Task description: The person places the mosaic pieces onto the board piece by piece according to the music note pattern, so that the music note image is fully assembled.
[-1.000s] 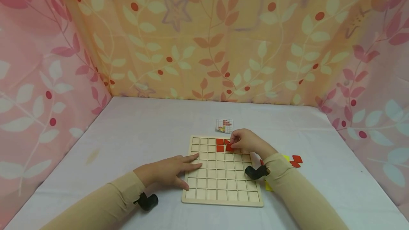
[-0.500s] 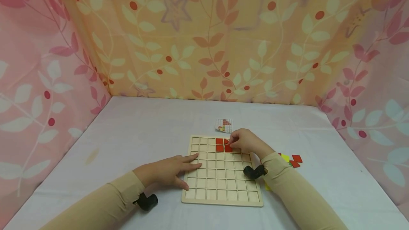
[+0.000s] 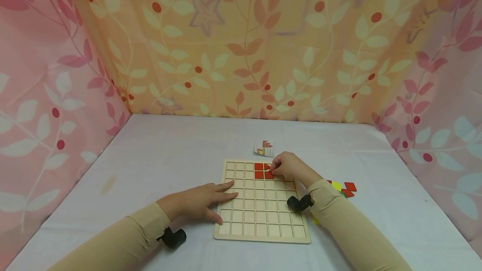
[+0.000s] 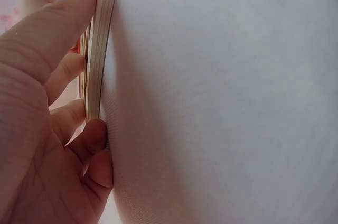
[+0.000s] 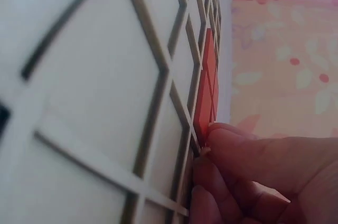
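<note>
A wooden grid board [image 3: 244, 229] lies on the white cloth with red square tiles [image 3: 259, 166] in its far rows. My right hand [image 3: 290, 165] is at the far right of these; its thumb and index finger pinch the right edge of a red square tile [image 3: 268, 175] in the second row. Behind it a pointed red piece [image 3: 266, 166] shows partly, the rest hidden by the fingers. In the right wrist view the fingertips meet at the red tile [image 5: 203, 108]. My left hand [image 3: 199, 200] rests with spread fingers on the board's left edge, its thumb near the lower left corner.
A small pattern card [image 3: 264, 148] lies just beyond the board. To the right, partly under the right forearm, are loose red [image 3: 350, 187], yellow [image 3: 336, 185] and green pieces. Patterned cloth walls [image 3: 241, 45] stand at the back and both sides.
The red square tile has gone from lying askew to sitting flatter in its second-row cell, with the right hand shifting slightly left. The left hand stays on the board's edge.
</note>
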